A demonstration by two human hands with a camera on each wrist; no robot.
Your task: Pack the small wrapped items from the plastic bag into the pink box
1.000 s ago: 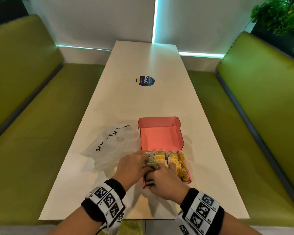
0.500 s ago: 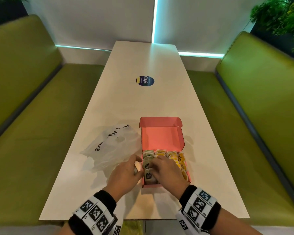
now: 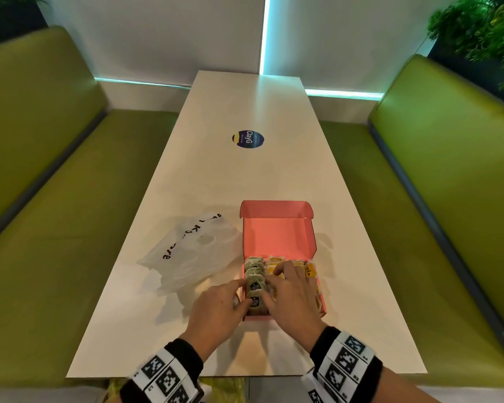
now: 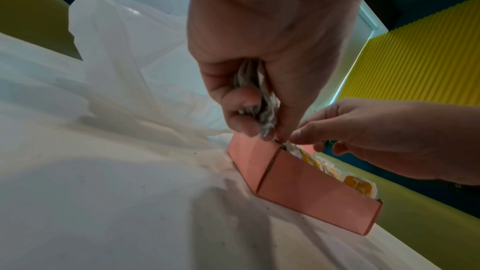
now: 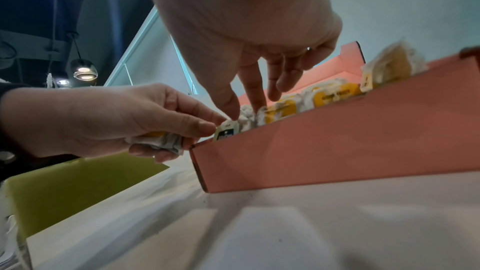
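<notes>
Green bench seating (image 3: 56,175) is seen along the left side of the white tabletop (image 3: 245,175). A crumpled translucent plastic bag (image 3: 192,254) with dark lettering is laid flat on the tabletop, just left of the pink box (image 3: 277,237). The left hand (image 3: 216,312) is positioned at the box's near left corner; its fingers are curled around a small bundle of wrapped items (image 4: 262,98), which is held against the palm just outside the box wall, as shown in both wrist views. The pink box is set open, its lid raised at the far side. The near half of the box is filled with rows of wrapped items: green-labelled packets (image 3: 255,282) in the left column, yellow-labelled packets (image 3: 310,270) to the right. The right hand (image 3: 294,295) is spread over these rows with fingers extended downward, fingertips (image 5: 255,102) touching the packet tops; nothing is gripped by it. A round dark sticker (image 3: 248,139) is noted farther along the tabletop.
</notes>
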